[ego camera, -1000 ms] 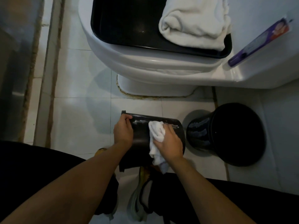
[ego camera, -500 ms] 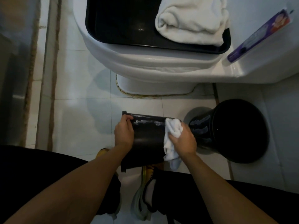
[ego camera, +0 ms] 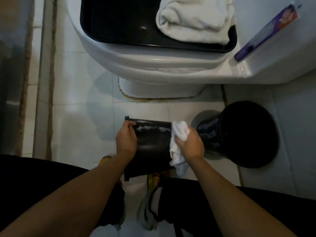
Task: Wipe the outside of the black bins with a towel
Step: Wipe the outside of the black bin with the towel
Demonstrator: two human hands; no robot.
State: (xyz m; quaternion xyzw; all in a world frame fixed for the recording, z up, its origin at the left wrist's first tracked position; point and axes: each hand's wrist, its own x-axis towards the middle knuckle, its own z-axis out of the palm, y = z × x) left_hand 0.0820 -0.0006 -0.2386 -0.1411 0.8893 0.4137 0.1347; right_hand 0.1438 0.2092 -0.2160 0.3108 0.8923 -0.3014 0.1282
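Observation:
A black bin (ego camera: 152,147) lies on its side above the floor, its rim to the left. My left hand (ego camera: 127,140) grips it at the rim end, fingers curled over the top edge. My right hand (ego camera: 190,145) holds a small white towel (ego camera: 178,144) bunched against the bin's right end, the base; the cloth's tail hangs below. White streaks run along the bin's upper side. A second black bin (ego camera: 246,134) lies on the floor tiles to the right, shiny wet marks on its side, close behind my right hand.
A white toilet (ego camera: 153,65) fills the top, with a black tray (ego camera: 119,23) and a folded white towel (ego camera: 195,19) on its lid. A purple packet (ego camera: 266,33) lies on the tank. My shoes (ego camera: 150,202) stand below the bin. A door frame (ego camera: 41,77) runs down the left.
My right hand slid the towel along the held bin from its middle to its right end. The left hand kept its grip at the rim.

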